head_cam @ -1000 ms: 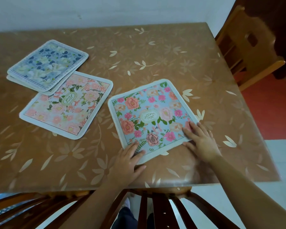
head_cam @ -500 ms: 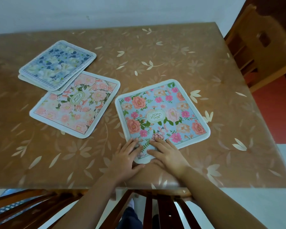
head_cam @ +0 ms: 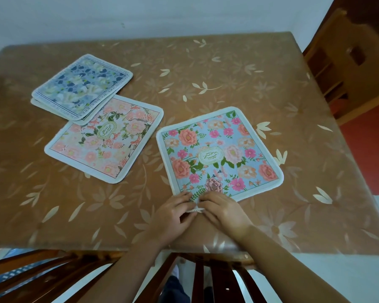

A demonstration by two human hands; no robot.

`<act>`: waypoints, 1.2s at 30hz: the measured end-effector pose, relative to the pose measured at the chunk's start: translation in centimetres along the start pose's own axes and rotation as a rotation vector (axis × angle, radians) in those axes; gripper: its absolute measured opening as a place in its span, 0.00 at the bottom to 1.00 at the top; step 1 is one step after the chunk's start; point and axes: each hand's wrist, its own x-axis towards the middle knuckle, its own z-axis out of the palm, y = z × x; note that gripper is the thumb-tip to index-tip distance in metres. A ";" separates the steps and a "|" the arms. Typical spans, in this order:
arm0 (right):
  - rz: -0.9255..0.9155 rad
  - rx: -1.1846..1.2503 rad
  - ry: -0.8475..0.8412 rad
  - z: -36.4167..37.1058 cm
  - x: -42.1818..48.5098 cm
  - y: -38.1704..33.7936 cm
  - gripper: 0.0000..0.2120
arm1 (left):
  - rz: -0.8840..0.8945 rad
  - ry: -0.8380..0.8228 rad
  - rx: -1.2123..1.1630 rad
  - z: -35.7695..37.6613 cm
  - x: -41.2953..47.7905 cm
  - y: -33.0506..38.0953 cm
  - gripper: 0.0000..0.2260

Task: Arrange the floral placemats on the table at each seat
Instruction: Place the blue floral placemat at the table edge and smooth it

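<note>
1. Right hand (head_cam: 223,213) has left the right corner of the sky-blue rose placemat (head_cam: 217,154), where it lay a second ago. It now sits beside the left hand (head_cam: 173,215) at the near corner.
2. Grip: both hands pinch that near corner, fingers on top. A sliver of white border shows between the thumbs and seems slightly raised.
3. Mat lies flat otherwise, on the near right part of the table (head_cam: 228,68). It is turned askew, one corner pointing at the person rather than an edge.
4. Reading: a two-handed hold on one corner suggests the mat is about to be swung or tugged square to this seat. Placement here is not yet finished.
5. Pink floral placemat (head_cam: 105,138) lies just left of it, apart and also skewed.
6. Stack of navy-and-white floral placemats (head_cam: 83,86) overlaps the pink one's far corner. These are not yet dealt out.
7. Seats: chair back (head_cam: 201,278) directly below the hands, wooden chair (head_cam: 348,68) at the right side.
8. Obstacles: pink mat's edge is near, so a wide swing left could nudge it.
</note>
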 end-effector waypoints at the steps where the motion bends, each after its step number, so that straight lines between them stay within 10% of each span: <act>1: -0.005 -0.001 -0.002 -0.4 -0.3 0.0 0.03 | 0.043 -0.019 0.041 -0.1 0.0 -0.1 0.11; 22: 0.264 -0.132 0.073 -5.3 -7.6 2.6 0.16 | 0.473 -0.174 0.263 1.7 5.0 0.8 0.07; 36: 0.243 -0.060 0.086 -4.5 -4.5 1.5 0.07 | 0.288 -0.153 0.073 0.5 4.8 2.3 0.07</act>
